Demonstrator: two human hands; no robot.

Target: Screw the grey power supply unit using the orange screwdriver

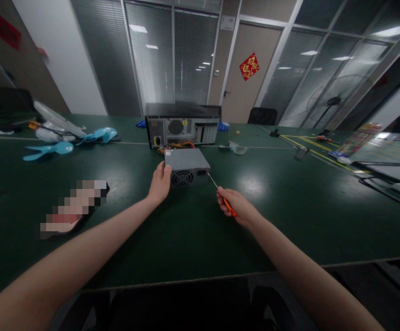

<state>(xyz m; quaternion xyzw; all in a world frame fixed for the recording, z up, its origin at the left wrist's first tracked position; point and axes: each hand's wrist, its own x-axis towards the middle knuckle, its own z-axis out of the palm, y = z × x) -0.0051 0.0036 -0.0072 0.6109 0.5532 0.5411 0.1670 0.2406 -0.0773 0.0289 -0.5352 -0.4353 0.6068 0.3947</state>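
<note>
A grey computer power supply (187,160) sits on the green table, its fan grille and power socket facing me. My left hand (160,182) grips its left side, with the thumb on the near corner. In my right hand (234,204) is a screwdriver (229,207) with an orange handle. Its thin shaft points up and left, the tip at the right edge of the power supply's near face, by the socket. Whether the tip sits in a screw is too small to tell. Behind stands a computer case (183,125), with coloured cables (179,145) between it and the power supply.
A pixelated object (76,209) lies on the table (193,248) to the left. Farther back left are light-blue plastic pieces (53,149). A clear plastic piece (237,148) lies right of the case. A dark-framed item (392,181) is at the far right.
</note>
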